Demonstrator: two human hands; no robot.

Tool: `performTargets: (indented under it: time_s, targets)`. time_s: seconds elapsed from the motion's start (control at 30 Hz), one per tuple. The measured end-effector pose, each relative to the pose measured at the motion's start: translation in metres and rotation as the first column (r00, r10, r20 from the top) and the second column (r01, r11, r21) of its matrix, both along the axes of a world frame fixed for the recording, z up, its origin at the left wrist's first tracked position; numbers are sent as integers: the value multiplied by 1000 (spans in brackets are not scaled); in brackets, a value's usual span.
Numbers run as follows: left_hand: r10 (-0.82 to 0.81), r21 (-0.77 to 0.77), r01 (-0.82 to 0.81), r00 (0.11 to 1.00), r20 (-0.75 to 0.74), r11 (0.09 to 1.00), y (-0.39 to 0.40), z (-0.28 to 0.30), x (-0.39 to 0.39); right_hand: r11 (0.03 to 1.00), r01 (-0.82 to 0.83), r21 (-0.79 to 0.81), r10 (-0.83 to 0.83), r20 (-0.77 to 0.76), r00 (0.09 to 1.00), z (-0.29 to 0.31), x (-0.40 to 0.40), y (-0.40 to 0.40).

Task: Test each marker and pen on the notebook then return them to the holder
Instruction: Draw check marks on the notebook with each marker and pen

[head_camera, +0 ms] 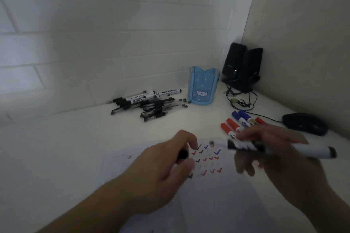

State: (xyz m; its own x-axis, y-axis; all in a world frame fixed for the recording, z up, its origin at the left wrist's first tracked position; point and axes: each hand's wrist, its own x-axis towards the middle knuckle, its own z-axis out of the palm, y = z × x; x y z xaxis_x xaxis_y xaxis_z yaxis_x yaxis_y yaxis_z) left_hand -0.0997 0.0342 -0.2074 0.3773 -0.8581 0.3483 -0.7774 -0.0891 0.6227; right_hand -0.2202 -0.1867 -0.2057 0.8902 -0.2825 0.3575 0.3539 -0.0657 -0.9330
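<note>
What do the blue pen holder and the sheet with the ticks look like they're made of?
The holder looks like glossy, partly translucent plastic: the wall shows faintly through its rim and it catches light. The sheet looks like matte white paper, flat on the desk and marked with ink ticks.

Dim room, light weak and bluish from the left. Back wall (117, 30): pale brick-pattern tiles w/ visible joints. Right wall (306, 34) plain beige, meets the back wall at a corner. White desk (56, 147) runs into that corner. Two black speakers (241, 66) stand in the corner, touching, cables (240, 100) tangled in front. Black mouse (305, 124) near right wall, corded.
</note>
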Motion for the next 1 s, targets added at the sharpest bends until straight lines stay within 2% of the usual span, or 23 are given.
performTargets:
  time_s: [0.03,0.07,0.13,0.23,0.3,0.4,0.53,0.63,0.83,1.0]
  targets:
    - [27,-2,-27,1000,-14,1000,1,-1,1,1000,-4,-15,4,-7,1000,15,-5,-4]
    - [53,-1,-53,999,-9,999,0,-1,1,993,-23,-118,9,-123,992,24,1,8]
    - [98,25,-98,995,28,995,-2,-2,3,963,104,-250,-169,-252,953,12,12,9]
    - [116,60,-118,992,40,991,-6,-1,4,935,238,-263,-319,-335,886,-2,19,8]
    - [111,67,-113,993,28,991,-6,-2,5,911,241,-335,-363,-371,855,-7,22,13]
    - [119,54,-121,992,32,991,-6,-4,8,909,295,-293,-392,-366,844,-13,23,4]
    - [118,16,-119,990,72,993,-6,-7,10,850,394,-349,-502,-312,806,-15,26,1]
    - [73,-36,-69,986,150,997,-6,-11,13,828,397,-396,-523,-290,802,-16,26,0]
    - [51,-72,-42,990,130,997,-9,-15,14,772,359,-524,-546,-259,797,-16,28,2]
    - [96,-67,-89,988,121,994,-9,-16,14,762,346,-548,-557,-280,782,-14,27,-1]
